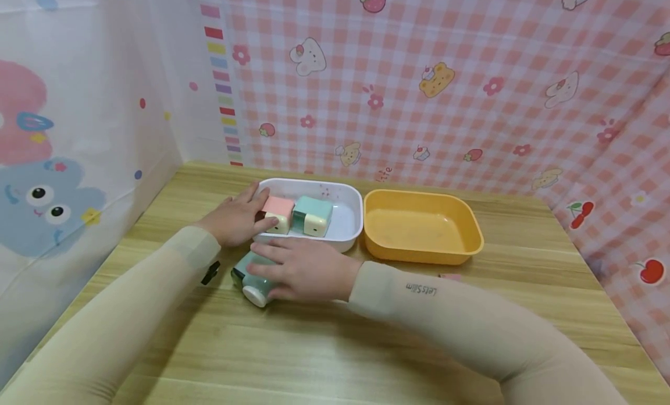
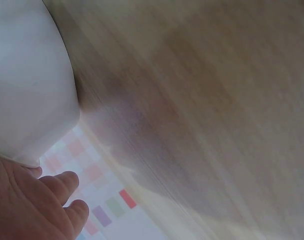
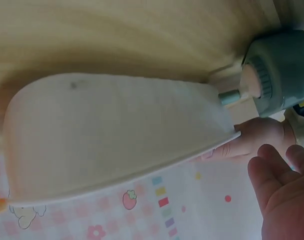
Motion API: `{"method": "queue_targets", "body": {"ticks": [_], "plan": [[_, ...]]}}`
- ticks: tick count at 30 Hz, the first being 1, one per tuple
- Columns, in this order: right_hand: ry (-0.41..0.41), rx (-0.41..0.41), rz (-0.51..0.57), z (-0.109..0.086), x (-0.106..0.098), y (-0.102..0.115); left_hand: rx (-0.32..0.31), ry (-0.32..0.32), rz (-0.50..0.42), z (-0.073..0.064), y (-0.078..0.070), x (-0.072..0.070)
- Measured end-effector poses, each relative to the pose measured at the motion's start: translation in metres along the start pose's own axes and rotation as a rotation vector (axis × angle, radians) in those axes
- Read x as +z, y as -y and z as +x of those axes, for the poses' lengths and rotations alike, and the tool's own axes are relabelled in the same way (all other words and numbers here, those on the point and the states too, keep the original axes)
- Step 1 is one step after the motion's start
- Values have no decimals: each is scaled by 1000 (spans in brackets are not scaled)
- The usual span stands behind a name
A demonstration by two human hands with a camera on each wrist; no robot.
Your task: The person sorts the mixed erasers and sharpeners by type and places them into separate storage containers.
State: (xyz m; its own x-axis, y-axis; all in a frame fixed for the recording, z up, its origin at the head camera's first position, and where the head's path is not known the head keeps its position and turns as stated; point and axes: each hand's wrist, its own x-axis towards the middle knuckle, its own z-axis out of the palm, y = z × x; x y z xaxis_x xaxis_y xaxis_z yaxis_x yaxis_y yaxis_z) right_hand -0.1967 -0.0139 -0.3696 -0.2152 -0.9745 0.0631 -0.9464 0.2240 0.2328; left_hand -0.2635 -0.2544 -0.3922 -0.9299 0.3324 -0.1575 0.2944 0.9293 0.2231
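Note:
My left hand reaches over the left end of the white bin. Its thumb and fingers span the end of a pink pencil sharpener, thumb on the cream front. Beside that sharpener in the bin sits a teal one, also cream-fronted. On the table before the bin lies a grey-green crank pencil sharpener with a round pale disc and a green crank knob. My right hand hovers over it, fingers stretched out and partly covering it; in the right wrist view a gap separates these fingers from its body.
A yellow bin stands right against the white one. A small pink thing pokes out behind my right forearm. Patterned cloth hangs behind the wooden table and along both sides.

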Motion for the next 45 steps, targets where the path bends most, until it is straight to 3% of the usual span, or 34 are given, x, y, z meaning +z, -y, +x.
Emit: {"method": "queue_targets", "body": {"ticks": [23, 45], "plan": [[-3, 12, -31, 7, 13, 12, 3, -11, 11, 0, -1, 0], [72, 26, -53, 12, 19, 16, 3, -18, 6, 2, 0, 1]]}}
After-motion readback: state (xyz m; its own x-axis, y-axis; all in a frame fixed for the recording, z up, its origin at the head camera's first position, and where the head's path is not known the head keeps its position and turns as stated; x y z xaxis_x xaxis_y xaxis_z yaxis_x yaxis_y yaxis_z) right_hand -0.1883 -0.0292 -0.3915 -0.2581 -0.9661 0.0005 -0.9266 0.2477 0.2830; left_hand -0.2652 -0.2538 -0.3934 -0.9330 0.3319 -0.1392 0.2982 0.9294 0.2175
